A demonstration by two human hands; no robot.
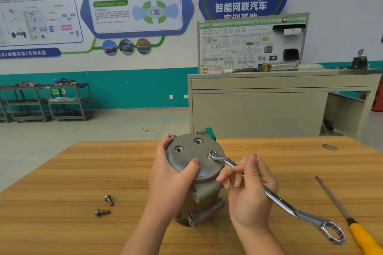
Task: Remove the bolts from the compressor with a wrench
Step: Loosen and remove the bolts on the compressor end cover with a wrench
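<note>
A grey metal compressor [194, 161] stands on end on the wooden table [72, 182], its round end cover facing me. My left hand [172, 176] grips the cover's left side, thumb pressed on its face. My right hand [248, 190] holds the shaft of a chrome ring wrench [277, 196]. The wrench's small ring [212, 154] sits over a bolt at the cover's right edge. Two bolt holes [179, 148] on the cover's upper part are open. Two loose bolts [105, 206] lie on the table to the left.
A yellow-handled screwdriver [352, 219] lies on the table at the right. Beyond the table stand a beige bench [269, 105] with a wiring display board and, far left, grey metal shelving carts [68, 101].
</note>
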